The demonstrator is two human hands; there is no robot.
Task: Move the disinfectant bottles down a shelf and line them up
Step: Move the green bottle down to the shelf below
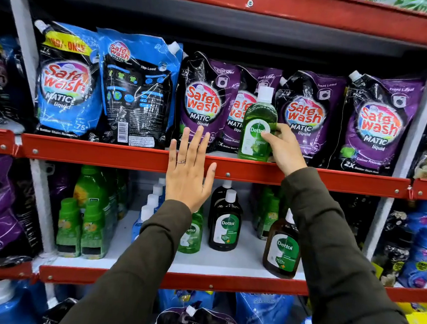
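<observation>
While the left hand (186,177) spreads empty, the right hand's (284,148) grip holds one green bottle (258,125) above three Dettol bottles (225,226).

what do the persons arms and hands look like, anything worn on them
Both arms are covered to the wrist by long, dark olive-brown sleeves of soft fabric. The hands are bare. The left hand wears a thin ring on one of its fingers; the right hand shows none.

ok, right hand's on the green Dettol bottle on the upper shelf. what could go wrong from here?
1. The right hand grips the green Dettol bottle only at its side; it could tip off the red shelf edge.
2. The purple Safewash pouches lean just behind and may slump.
3. Lowering it could knock the dark brown Dettol bottles below.
</observation>
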